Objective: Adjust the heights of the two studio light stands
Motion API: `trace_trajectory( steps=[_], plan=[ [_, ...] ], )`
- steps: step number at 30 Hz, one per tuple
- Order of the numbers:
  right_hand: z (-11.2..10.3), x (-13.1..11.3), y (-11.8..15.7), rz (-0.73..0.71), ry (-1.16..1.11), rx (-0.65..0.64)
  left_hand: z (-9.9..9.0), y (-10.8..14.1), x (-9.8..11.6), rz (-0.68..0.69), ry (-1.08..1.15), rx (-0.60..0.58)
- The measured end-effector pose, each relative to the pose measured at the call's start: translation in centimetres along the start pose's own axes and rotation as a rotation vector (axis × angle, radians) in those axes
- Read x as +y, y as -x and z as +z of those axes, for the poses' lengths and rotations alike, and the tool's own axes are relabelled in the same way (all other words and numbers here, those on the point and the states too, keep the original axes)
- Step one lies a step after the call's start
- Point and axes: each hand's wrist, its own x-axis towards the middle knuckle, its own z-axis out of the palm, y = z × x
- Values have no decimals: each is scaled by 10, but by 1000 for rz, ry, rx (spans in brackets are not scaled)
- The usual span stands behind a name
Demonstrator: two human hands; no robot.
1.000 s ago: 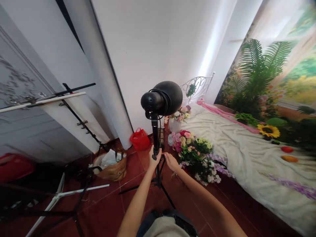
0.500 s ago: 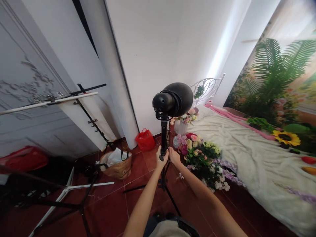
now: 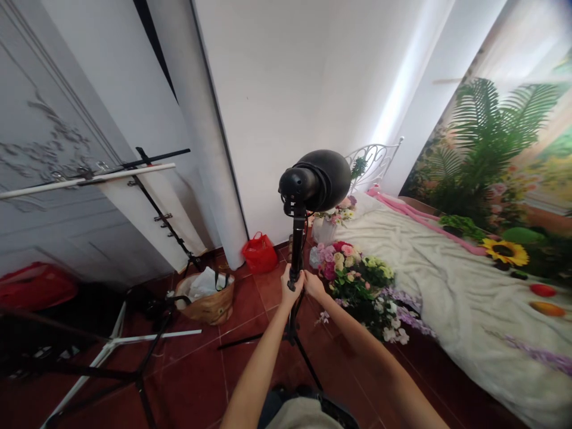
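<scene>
Stand [image 3: 297,244] | black lamp [image 3: 328,179] atop | left hand [image 3: 290,288] gripping | right hand [image 3: 314,287] close beside

There are two hands [image 3: 290,288], one black lamp [image 3: 328,179], one basket [image 3: 214,305] and one bed [image 3: 456,322]. On the bed there is one yellow sunflower [image 3: 504,252], one red thing [image 3: 543,290] and one orange thing [image 3: 547,308].

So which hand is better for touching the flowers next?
Probably the right hand: it's on the side nearer the flowers, while the left hand has its fingers around the black stand.
</scene>
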Motion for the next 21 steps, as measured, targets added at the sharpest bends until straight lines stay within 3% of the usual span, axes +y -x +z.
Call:
trace_trajectory(
  steps=[4,8,15,18,21],
  plan=[
    [12,13,30,-312,-36,161,0,0,-4,18,-1,21],
    [18,27,43,-490,-65,202,0,-1,-4,14,-27,22],
    [8,24,32,-283,86,202,0,-2,-2,7,-26,25],
    [-1,16,27,-329,158,226,-2,-2,-1,2,-31,14],
    [-10,12,24,-389,214,164,-4,-2,-2,1,-28,-10]
  ],
)
